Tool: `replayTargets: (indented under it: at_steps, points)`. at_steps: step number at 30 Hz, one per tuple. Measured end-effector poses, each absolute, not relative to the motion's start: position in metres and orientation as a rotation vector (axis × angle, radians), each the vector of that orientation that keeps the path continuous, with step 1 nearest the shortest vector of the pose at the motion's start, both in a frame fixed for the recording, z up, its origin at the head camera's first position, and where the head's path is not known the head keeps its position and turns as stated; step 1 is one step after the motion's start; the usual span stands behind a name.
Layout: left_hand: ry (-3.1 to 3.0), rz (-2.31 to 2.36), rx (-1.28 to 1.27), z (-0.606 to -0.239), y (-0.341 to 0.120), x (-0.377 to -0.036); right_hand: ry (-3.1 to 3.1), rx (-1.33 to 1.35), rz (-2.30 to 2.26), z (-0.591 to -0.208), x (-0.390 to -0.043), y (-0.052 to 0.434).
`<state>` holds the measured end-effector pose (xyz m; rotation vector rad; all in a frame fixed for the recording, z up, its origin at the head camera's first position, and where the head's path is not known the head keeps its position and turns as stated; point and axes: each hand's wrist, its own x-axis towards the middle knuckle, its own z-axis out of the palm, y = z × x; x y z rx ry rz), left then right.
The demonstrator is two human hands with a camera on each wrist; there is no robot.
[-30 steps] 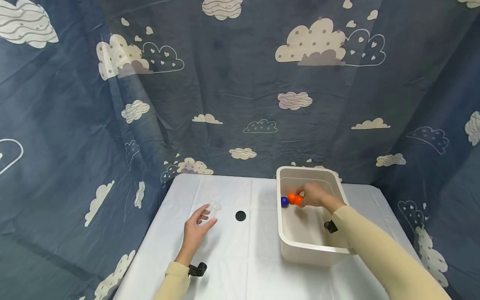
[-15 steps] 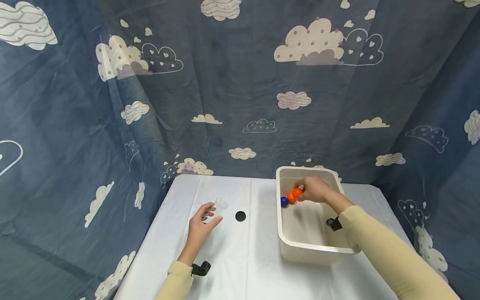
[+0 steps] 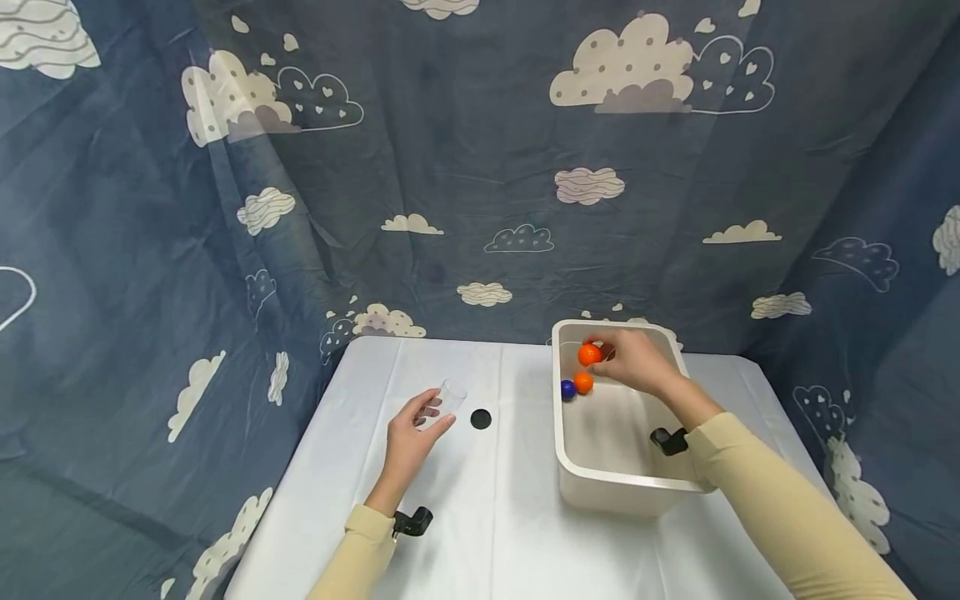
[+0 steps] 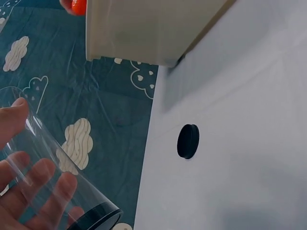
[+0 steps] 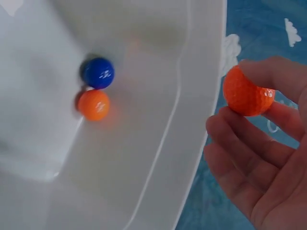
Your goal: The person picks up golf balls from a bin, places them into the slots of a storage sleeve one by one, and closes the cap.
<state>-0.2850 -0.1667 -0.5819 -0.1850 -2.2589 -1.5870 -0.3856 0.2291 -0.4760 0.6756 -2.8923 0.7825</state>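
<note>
In the head view my left hand (image 3: 411, 440) grips a clear plastic tube (image 3: 451, 398) above the table, left of a black disc-shaped lid (image 3: 481, 419). The left wrist view shows the tube (image 4: 57, 153) tilted, with a dark base and fingers wrapped around its side. My right hand (image 3: 636, 362) pinches an orange golf ball (image 3: 589, 355) over the beige bin (image 3: 637, 481). Thumb and fingertips hold that dimpled ball (image 5: 247, 91) in the right wrist view. A second orange ball (image 5: 94, 105) and a blue ball (image 5: 98, 73) lie touching on the bin's floor.
The bin stands at the right of a table with a white cloth (image 3: 517, 533). A dark cloud-print curtain (image 3: 480, 183) closes off the back and both sides. The bin's walls rise around the loose balls.
My right hand has lifted the orange ball up from beside the other balls. The left hand has moved a little right and up with the clear tube, nearer the black lid.
</note>
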Motion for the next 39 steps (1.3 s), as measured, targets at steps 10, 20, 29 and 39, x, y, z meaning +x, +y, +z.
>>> replayTargets:
  at_steps: [10,20,29,39]
  points:
    - [-2.273,-1.539,-0.224,-0.571,-0.156,-0.285,-2.853,0.648,0.940,-0.458,-0.359,0.204]
    - [-2.288,-1.503,-0.310,-0.563,-0.145,-0.279,-2.781,0.819,1.066,-0.443,-0.331,0.163]
    - [-2.306,-1.498,-0.427,-0.563,-0.138,-0.277,-2.738,0.950,1.046,-0.445,-0.321,0.135]
    - [-2.320,-1.522,-0.494,-0.559,-0.129,-0.273,-2.765,1.043,1.120,-0.447,-0.313,0.121]
